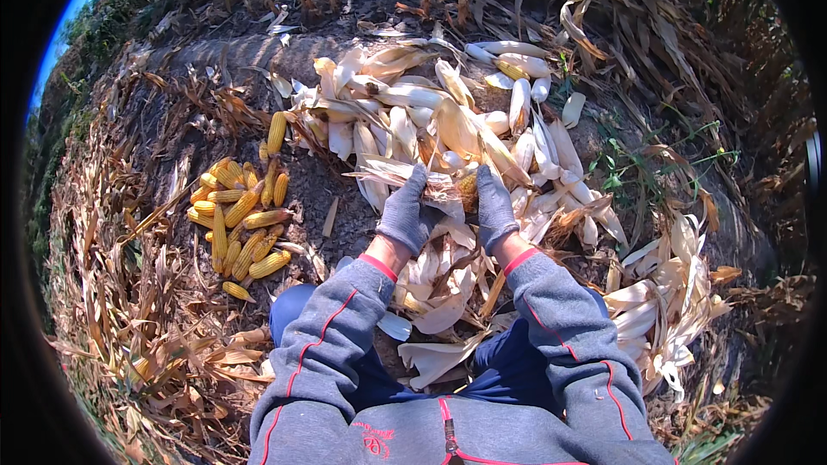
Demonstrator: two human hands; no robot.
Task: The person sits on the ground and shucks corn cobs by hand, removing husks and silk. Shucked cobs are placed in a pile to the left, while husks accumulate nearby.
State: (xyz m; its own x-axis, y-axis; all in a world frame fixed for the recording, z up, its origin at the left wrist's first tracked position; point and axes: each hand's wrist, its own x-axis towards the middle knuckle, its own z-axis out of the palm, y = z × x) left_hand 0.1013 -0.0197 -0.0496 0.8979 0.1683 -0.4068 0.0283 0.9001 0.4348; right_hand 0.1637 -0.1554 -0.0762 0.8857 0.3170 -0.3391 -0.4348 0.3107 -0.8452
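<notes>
Both of my hands wear grey gloves and work over a heap of dry corn husks. My left hand [407,213] grips a bundle of pale husk and silk [442,188]. Beside it, my right hand [494,210] is closed on an ear of corn [468,190], whose yellow kernels show between the two hands. Part of that ear is hidden by husk and fingers. Just beyond my hands lie several unhusked ears [407,97], wrapped in pale dry leaves.
A pile of bare yellow corn cobs [242,206] lies on the soil to the left. Loose husks [665,297] are heaped at the right, near a green weed [627,165]. Dry stalks [659,32] border the far right, and leaf litter [129,297] covers the left.
</notes>
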